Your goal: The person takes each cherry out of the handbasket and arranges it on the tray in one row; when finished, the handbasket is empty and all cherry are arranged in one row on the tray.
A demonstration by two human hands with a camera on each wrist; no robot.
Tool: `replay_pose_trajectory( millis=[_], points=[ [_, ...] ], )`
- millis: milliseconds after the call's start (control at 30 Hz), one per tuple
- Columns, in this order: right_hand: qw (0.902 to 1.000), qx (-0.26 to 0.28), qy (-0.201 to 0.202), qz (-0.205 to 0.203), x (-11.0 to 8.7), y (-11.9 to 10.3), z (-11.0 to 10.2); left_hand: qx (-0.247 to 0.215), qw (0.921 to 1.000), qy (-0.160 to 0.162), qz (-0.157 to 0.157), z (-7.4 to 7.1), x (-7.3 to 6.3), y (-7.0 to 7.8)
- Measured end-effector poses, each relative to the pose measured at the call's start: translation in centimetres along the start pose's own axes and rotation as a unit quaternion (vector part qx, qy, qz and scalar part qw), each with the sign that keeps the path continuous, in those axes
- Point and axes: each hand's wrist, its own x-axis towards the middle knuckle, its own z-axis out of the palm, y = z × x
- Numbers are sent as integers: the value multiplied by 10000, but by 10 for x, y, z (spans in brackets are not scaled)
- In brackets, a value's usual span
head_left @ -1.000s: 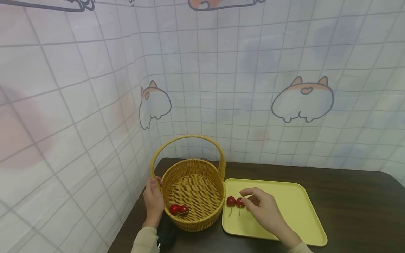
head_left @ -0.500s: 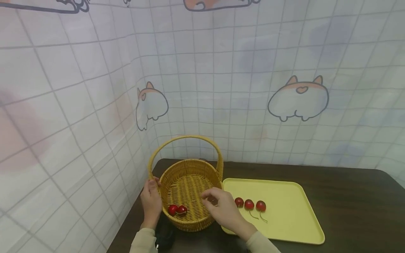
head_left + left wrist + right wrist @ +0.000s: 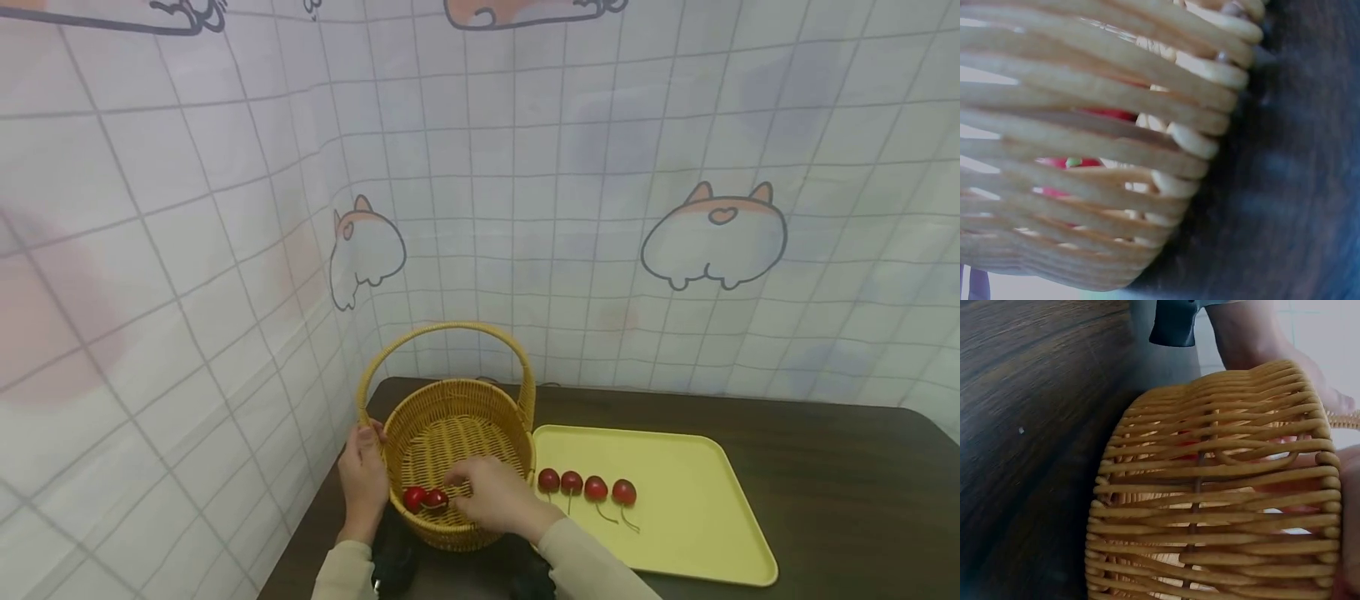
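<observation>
My left hand (image 3: 363,475) grips the rim of a yellow woven basket (image 3: 459,382) on its left side, by the foot of its tall handle (image 3: 442,327). Two red cherries (image 3: 415,499) lie in the basket's near left part. Inside the basket, my right hand (image 3: 491,496) reaches in from the right with thumb and forefinger apart, close beside these cherries. No fruit shows between its fingertips. Several stemmed cherries (image 3: 596,489) lie in a row on a yellow tray (image 3: 697,500). Both wrist views are filled by the basket's wall (image 3: 1085,150), with red showing through the weave.
The basket and tray stand side by side on a dark wooden table (image 3: 840,475). Behind and to the left hangs a white grid-patterned cloth (image 3: 555,250) with cartoon animals. A black device (image 3: 393,558) is under the left wrist.
My right hand has moved left from above the tray, over the basket's right rim, down into the basket. The left hand keeps its grip. The cherries in the basket stay in place.
</observation>
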Motion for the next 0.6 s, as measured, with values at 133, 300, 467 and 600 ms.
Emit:
replay_pose_trajectory(
  millis=[133,300,467,600],
  points=[
    [9993,-130,-265,-213,7,-1,-1,-39,10000,3,-40,1,0,1],
    [9977,-68,-553,-380,16,2,0,-51,10000,-3,-73,1,0,2],
    [9969,2,-683,-403,21,5,4,5,9999,-38,-115,1,0,0],
    [9957,20,-770,-513,24,6,7,-21,9999,-29,-123,1,0,0]
  ],
)
